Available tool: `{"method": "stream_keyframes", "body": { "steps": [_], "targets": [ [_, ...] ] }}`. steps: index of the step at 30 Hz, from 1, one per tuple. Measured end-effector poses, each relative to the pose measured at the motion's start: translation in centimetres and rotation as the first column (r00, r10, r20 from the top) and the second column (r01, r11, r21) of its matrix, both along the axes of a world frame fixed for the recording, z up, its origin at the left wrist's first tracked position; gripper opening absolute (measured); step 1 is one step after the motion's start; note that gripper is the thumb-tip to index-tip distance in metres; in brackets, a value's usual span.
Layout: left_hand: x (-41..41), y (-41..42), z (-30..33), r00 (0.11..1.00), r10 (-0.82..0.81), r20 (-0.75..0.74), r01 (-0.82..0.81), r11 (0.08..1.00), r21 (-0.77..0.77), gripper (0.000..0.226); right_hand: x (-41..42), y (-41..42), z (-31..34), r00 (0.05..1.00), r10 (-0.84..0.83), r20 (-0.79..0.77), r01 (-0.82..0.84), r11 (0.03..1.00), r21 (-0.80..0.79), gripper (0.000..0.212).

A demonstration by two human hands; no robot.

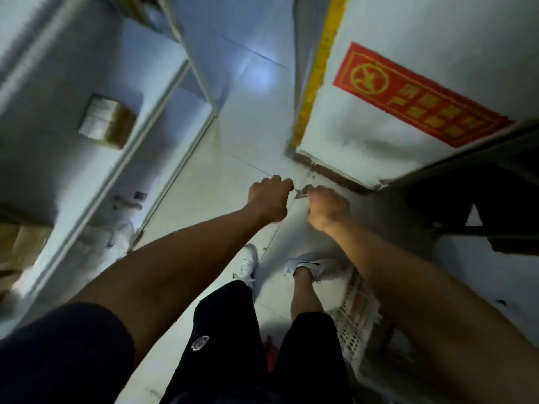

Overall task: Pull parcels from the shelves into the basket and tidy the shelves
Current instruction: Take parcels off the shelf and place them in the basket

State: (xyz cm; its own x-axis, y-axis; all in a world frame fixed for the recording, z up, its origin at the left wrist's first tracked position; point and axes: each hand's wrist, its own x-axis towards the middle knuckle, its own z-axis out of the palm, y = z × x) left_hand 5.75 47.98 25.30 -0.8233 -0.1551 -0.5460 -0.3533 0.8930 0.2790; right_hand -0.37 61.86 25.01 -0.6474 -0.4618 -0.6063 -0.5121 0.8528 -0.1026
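The view is blurred and looks down at the floor. Both arms reach forward over the tiles. My left hand [269, 196] is curled into a fist with nothing visible in it. My right hand [329, 205] is curled too, and a small grey item [301, 195] sticks out of its fingertips toward the left hand. The white lattice basket [354, 319] stands on the floor at the lower right, partly under my right forearm. A taped brown parcel [108, 123] lies on the white shelf [163, 112] to the left.
Cardboard boxes [20, 246] and white bags [119, 225] sit on the lower shelf level at left. A white wall with a red sign [417, 94] and a yellow strip is ahead on the right. A dark frame [481, 211] stands at right. My feet are on the tiled floor [233, 170].
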Motion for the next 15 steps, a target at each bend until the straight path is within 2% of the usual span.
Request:
{"method": "stream_keyframes", "body": {
  "steps": [3, 6, 11, 15],
  "targets": [
    [5.9, -6.2, -0.3, 0.973, 0.231, 0.023, -0.231, 0.973, -0.014, 0.06, 2.4, -8.4, -0.4, 0.977, 0.211, -0.021, -0.211, 0.978, 0.009, 0.052],
    [12.5, -11.2, -0.4, 0.908, 0.416, 0.043, -0.415, 0.909, -0.045, 0.058, 5.8, -15.4, -0.9, 0.924, 0.38, -0.053, -0.382, 0.923, -0.048, 0.054],
    [22.1, -17.1, -0.4, 0.724, 0.689, 0.033, -0.687, 0.725, -0.044, 0.054, 12.0, -25.5, -1.4, 0.788, 0.615, -0.037, -0.616, 0.786, -0.05, 0.057],
    [29.1, -20.0, -0.9, 0.533, 0.846, 0.023, -0.845, 0.534, -0.03, 0.056, 17.8, -31.6, -2.3, 0.655, 0.755, -0.044, -0.756, 0.653, -0.054, 0.051]
  ]
}}
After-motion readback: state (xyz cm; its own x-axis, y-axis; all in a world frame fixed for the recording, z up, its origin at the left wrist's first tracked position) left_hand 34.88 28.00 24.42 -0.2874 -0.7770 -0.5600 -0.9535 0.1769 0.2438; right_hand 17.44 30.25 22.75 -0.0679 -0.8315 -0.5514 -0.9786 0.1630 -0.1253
